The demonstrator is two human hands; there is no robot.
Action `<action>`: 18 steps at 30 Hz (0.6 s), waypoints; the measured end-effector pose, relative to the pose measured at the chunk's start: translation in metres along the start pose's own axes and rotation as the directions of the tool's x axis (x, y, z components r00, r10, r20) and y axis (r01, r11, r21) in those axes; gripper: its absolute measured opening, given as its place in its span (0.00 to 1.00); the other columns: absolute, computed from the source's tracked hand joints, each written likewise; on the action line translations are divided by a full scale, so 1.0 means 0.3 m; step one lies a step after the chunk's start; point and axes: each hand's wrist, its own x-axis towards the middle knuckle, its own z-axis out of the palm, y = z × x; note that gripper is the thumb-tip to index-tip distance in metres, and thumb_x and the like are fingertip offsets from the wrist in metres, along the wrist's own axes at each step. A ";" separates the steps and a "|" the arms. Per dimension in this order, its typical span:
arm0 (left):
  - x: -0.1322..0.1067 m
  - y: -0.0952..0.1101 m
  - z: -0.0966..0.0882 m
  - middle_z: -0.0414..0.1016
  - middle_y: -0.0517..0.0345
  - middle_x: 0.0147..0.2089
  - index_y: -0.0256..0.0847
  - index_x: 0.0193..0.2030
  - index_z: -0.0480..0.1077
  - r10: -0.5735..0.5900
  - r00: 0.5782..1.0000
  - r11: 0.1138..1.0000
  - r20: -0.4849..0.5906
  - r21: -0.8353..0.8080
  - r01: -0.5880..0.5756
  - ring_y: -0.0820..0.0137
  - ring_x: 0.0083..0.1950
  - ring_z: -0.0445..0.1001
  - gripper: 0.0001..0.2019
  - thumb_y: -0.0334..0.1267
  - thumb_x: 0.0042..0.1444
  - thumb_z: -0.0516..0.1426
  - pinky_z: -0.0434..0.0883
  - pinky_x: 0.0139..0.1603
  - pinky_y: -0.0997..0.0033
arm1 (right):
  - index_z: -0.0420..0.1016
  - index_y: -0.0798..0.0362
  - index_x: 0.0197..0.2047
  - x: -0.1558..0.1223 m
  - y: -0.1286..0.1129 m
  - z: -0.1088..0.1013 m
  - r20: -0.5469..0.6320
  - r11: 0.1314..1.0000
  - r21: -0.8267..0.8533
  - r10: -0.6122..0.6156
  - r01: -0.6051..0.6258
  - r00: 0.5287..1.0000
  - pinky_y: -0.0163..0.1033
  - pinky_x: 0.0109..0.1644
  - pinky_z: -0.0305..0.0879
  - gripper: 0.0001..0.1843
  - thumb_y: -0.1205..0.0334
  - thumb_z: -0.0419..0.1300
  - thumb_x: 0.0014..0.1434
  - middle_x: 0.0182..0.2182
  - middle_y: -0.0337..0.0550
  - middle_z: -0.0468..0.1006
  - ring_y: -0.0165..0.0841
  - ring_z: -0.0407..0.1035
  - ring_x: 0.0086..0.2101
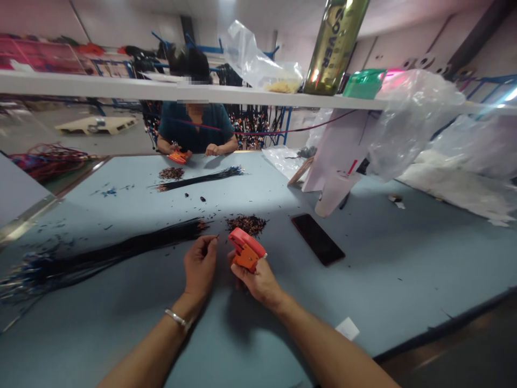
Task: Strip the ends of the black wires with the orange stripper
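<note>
My right hand is wrapped round an orange and red wire stripper, its head tilted up and to the left. Just left of the tool, my left hand pinches the end of a thin dark wire; only its short tip shows clearly. A long bundle of black wires lies to the left, its copper-coloured ends close to my left hand and its blue and silver ends at the far left. Behind the stripper is a pile of short dark and copper-coloured scraps.
A phone lies right of the scraps, with a plastic cup behind it. Across the table, a co-worker holds another orange tool beside a second wire bundle. A shelf bearing a bottle spans above.
</note>
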 end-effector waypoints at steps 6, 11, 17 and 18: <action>0.009 0.010 0.003 0.65 0.64 0.23 0.37 0.32 0.72 -0.090 0.996 0.993 0.030 -0.072 0.092 0.74 0.26 0.61 0.14 0.47 0.50 0.56 0.61 0.27 0.76 | 0.72 0.53 0.43 -0.014 0.003 -0.007 0.014 1.000 0.004 0.006 -0.006 1.000 0.32 0.24 0.62 0.23 0.41 0.62 0.56 0.27 0.37 0.67 0.25 0.61 0.20; -0.014 0.027 0.011 0.72 0.60 0.26 0.37 0.32 0.73 0.031 0.997 0.999 0.068 0.040 -0.034 0.72 0.28 0.67 0.13 0.45 0.52 0.55 0.65 0.30 0.75 | 0.71 0.53 0.40 -0.018 0.015 -0.012 0.022 0.999 -0.050 0.009 -0.008 1.000 0.31 0.23 0.60 0.24 0.39 0.61 0.56 0.24 0.35 0.65 0.25 0.60 0.20; -0.038 0.042 0.025 0.74 0.61 0.24 0.39 0.31 0.73 0.168 0.967 0.980 0.192 0.072 -0.185 0.73 0.25 0.68 0.12 0.43 0.54 0.52 0.65 0.28 0.75 | 0.67 0.53 0.31 -0.014 0.023 -0.017 -0.007 0.997 -0.078 0.018 -0.018 1.000 0.31 0.22 0.57 0.25 0.37 0.60 0.55 0.19 0.34 0.63 0.26 0.58 0.19; -0.037 0.042 0.027 0.74 0.61 0.24 0.39 0.31 0.73 0.156 0.970 0.983 0.187 0.065 -0.171 0.73 0.25 0.69 0.12 0.43 0.54 0.52 0.65 0.28 0.75 | 0.67 0.53 0.31 -0.013 0.019 -0.016 -0.001 0.997 -0.069 0.021 -0.021 1.000 0.32 0.22 0.57 0.25 0.38 0.61 0.55 0.19 0.34 0.63 0.26 0.58 0.19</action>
